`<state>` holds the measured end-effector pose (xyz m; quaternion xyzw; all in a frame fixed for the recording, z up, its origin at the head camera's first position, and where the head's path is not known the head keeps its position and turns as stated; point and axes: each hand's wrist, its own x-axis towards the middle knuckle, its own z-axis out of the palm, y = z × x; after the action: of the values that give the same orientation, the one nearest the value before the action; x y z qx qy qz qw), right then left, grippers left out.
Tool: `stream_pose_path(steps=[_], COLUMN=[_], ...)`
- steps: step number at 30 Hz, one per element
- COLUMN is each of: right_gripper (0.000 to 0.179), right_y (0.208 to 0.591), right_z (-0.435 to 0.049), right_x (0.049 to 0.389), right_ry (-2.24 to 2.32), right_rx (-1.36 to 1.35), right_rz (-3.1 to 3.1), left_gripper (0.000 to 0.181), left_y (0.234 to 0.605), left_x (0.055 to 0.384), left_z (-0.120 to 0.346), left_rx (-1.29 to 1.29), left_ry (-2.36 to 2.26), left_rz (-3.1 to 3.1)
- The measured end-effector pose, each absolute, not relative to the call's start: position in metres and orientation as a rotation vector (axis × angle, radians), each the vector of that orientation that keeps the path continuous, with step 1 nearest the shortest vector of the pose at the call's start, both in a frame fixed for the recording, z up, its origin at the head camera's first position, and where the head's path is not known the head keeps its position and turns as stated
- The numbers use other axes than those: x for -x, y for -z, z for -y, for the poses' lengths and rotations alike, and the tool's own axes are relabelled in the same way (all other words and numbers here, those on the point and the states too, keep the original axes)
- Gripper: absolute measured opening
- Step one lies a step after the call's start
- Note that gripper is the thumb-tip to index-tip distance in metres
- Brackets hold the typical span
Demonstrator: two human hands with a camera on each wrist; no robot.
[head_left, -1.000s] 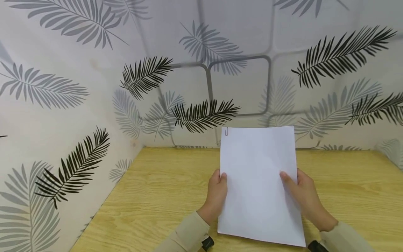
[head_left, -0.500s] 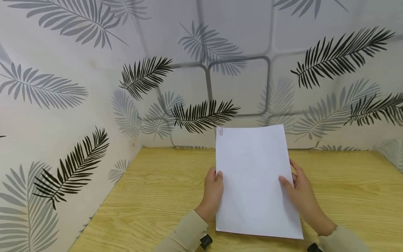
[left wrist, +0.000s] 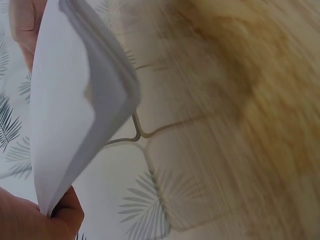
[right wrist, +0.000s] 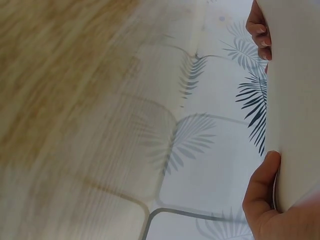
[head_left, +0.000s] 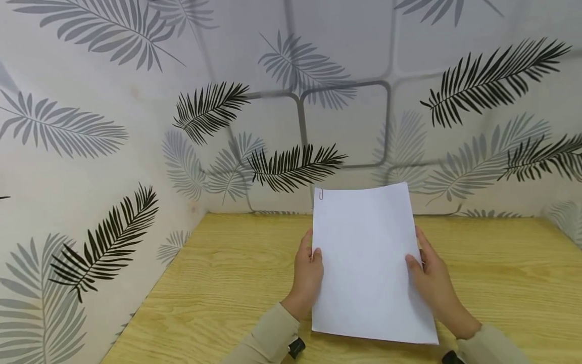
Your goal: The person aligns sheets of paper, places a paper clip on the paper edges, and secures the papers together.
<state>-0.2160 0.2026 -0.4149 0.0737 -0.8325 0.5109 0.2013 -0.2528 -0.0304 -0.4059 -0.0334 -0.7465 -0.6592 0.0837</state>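
A stack of white paper is held up above the table in the head view, its front face blank. A small reddish paper clip sits at its top left corner. My left hand grips the left edge, thumb on the front. On the right edge my right hand holds it, thumb in front and the other fingers behind. Several layers of the paper show bent and slightly parted in the left wrist view. The right wrist view shows the paper edge pinched by the right hand.
The wood-grain table spreads beneath the hands. Behind it and to the left stand walls covered with a leaf pattern. Black wrist straps show below the cuffs.
The paper stack has shifted left and its top now tilts slightly leftward. Over the last half second it has dipped a little at the top. Both hands keep hold of it.
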Motion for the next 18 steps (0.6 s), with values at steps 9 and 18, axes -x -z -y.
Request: stream_pose_path(steps=[9,18], right_gripper=[0.063,0.053], right_y=[0.4126,0.4105], right_z=[-0.1990,-0.1966], right_x=[0.2190,0.2192], right_ry=[-1.385,-1.400], right_rx=[-0.188,-0.094], right_rz=[2.322,2.418], left_gripper=[0.055,0.047], left_y=[0.4055,0.4098], left_x=[0.2531,0.2554], left_z=[0.0316,0.0344], left_rx=[0.124,0.161], left_ry=[1.871,1.688], left_rz=[2.296,2.406])
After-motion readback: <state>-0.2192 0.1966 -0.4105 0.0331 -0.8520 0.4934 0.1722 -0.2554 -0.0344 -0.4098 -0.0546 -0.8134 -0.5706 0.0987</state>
